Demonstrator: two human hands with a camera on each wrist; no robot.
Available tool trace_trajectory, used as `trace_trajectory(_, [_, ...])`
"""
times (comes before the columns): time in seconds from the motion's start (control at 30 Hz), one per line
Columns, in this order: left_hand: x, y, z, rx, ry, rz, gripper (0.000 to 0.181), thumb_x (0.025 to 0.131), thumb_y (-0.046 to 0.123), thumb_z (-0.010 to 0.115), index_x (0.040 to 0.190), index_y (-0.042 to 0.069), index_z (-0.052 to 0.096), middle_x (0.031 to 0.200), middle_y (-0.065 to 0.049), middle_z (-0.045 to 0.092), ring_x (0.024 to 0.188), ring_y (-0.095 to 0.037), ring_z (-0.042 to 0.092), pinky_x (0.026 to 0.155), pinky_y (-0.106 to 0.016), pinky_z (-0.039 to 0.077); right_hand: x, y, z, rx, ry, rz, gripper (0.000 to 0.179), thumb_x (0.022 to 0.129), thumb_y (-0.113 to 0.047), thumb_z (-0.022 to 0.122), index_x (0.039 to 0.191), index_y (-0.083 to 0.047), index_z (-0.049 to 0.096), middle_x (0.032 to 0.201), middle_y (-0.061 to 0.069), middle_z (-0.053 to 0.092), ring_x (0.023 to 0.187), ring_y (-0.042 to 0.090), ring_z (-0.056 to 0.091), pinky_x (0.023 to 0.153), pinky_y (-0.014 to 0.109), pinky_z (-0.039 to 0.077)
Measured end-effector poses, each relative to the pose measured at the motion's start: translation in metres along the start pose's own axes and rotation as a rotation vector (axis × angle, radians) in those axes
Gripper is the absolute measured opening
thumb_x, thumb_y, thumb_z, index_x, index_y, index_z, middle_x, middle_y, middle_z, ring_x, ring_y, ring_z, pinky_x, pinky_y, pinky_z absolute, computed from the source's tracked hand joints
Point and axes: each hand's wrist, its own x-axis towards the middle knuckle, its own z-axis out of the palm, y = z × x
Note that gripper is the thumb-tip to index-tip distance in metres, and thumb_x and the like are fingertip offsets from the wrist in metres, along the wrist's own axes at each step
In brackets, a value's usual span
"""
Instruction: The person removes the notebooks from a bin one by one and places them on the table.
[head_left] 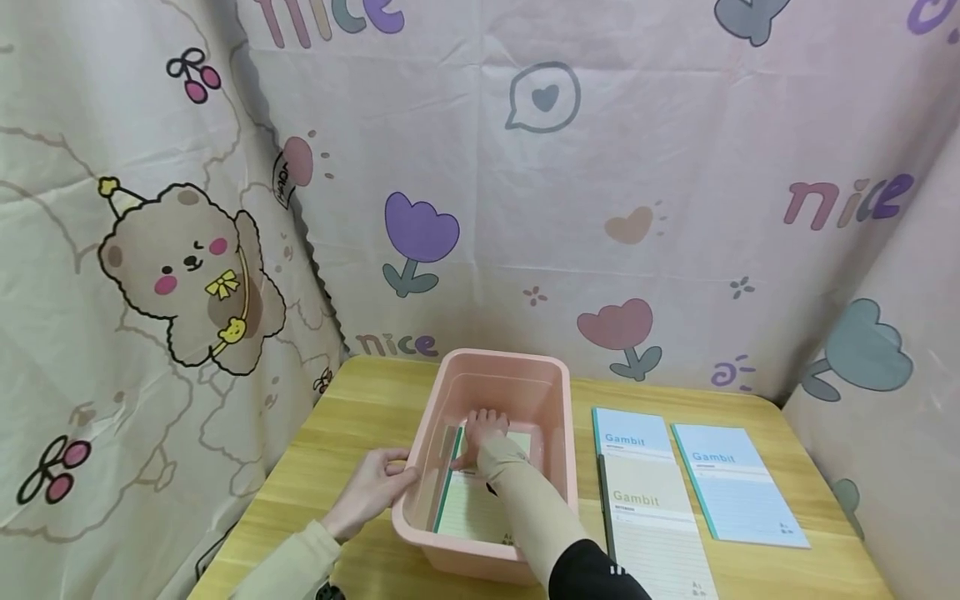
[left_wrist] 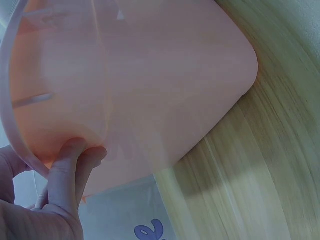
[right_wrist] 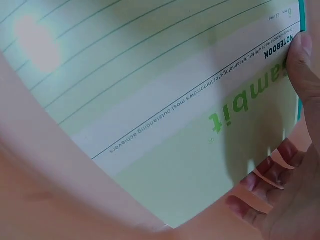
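Observation:
A pink plastic bin (head_left: pixel 558 392) stands on the table, and my left hand (head_left: pixel 372 493) pinches its near-left rim. In the left wrist view, the fingers (left_wrist: pixel 67 167) lie along the inside of the wall with the thumb outside. My right hand (head_left: pixel 483 437) reaches into the bin and holds a pale green lined notebook (head_left: pixel 468 504) with a green spine. In the right wrist view, its thumb (right_wrist: pixel 301 55) lies by the spine of the notebook (right_wrist: pixel 165 120), while the fingers curl at the top edge. A greyish strip shows beside the spine; what it belongs to is unclear.
Right of the bin, a beige notebook (head_left: pixel 652 533) with a dark spine overlaps a blue notebook (head_left: pixel 637 425). Another blue notebook (head_left: pixel 738 487) lies farther right. Behind the wooden table (head_left: pixel 375 392) hangs a printed curtain (head_left: pixel 510 242), with more fabric at both sides.

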Motion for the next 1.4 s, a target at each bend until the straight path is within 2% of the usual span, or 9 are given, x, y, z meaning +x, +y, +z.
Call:
trace_trajectory(0.23, [0.001,0.001,0.001,0.011,0.004,0.0,0.051,0.096,0.008,0.056,0.134,-0.024,0.044,0.11,-0.036,0.07,0.09,-0.034,0.076,0.074,-0.044,0.066,-0.005,0.0,-0.007,0.024,0.013,0.005,0.098,0.058,-0.08,0.077,0.123,-0.012,0.053,0.111,0.006,0.059,0.101,0.023,0.057,0.091,0.038,0.054])
trace_trajectory(0.5, [0.001,0.001,0.0,0.011,0.003,-0.003,0.051,0.096,0.008,0.056,0.134,-0.023,0.044,0.109,-0.035,0.07,0.09,-0.033,0.076,0.074,-0.044,0.066,0.0,0.0,-0.001,0.089,0.019,-0.011,0.1,0.056,-0.077,0.081,0.125,-0.01,0.054,0.107,0.009,0.055,0.097,0.025,0.057,0.09,0.038,0.058])
trace_trajectory(0.73, [0.0,0.0,0.001,0.005,0.007,-0.007,0.05,0.097,0.008,0.056,0.134,-0.024,0.044,0.109,-0.036,0.07,0.091,-0.034,0.076,0.075,-0.045,0.066,0.007,0.002,0.0,0.064,-0.004,-0.065,0.085,0.058,-0.073,0.083,0.112,-0.012,0.059,0.106,0.006,0.059,0.098,0.023,0.055,0.092,0.036,0.055])
trace_trajectory(0.87, [0.0,0.0,0.001,0.007,0.011,-0.003,0.05,0.098,0.008,0.056,0.134,-0.024,0.044,0.109,-0.036,0.07,0.091,-0.034,0.076,0.074,-0.042,0.067,0.009,0.001,0.001,0.07,-0.014,-0.058,0.089,0.057,-0.074,0.082,0.117,-0.013,0.059,0.11,0.006,0.065,0.1,0.023,0.054,0.096,0.037,0.053])
trace_trajectory(1.03, [0.0,-0.001,0.002,0.003,0.013,0.001,0.05,0.097,0.007,0.056,0.134,-0.024,0.044,0.109,-0.036,0.07,0.09,-0.034,0.076,0.073,-0.043,0.066,0.01,0.0,0.003,0.083,-0.025,-0.024,0.098,0.059,-0.074,0.081,0.13,-0.013,0.052,0.117,0.01,0.066,0.104,0.027,0.059,0.099,0.04,0.055])
trace_trajectory(1.2, [0.001,-0.001,0.002,0.0,0.013,-0.008,0.049,0.097,0.008,0.056,0.133,-0.024,0.045,0.109,-0.036,0.07,0.09,-0.033,0.076,0.074,-0.044,0.066,0.012,-0.001,0.004,0.084,0.006,-0.003,0.092,0.06,-0.074,0.08,0.123,-0.013,0.05,0.112,0.011,0.066,0.103,0.027,0.062,0.099,0.043,0.054])
trace_trajectory(1.33, [0.001,-0.001,0.001,-0.006,0.006,-0.004,0.049,0.097,0.007,0.056,0.133,-0.024,0.045,0.108,-0.036,0.07,0.09,-0.034,0.076,0.074,-0.045,0.066,0.011,0.0,-0.002,0.06,0.043,-0.009,0.092,0.061,-0.075,0.079,0.123,-0.014,0.051,0.122,0.012,0.066,0.108,0.027,0.06,0.103,0.042,0.051])
trace_trajectory(1.4, [0.001,-0.001,0.001,-0.003,0.004,-0.005,0.049,0.097,0.007,0.055,0.133,-0.024,0.044,0.108,-0.036,0.07,0.09,-0.034,0.076,0.074,-0.045,0.066,0.01,0.001,-0.005,0.049,0.064,-0.022,0.09,0.061,-0.074,0.08,0.121,-0.013,0.053,0.12,0.011,0.066,0.105,0.026,0.058,0.101,0.04,0.05])
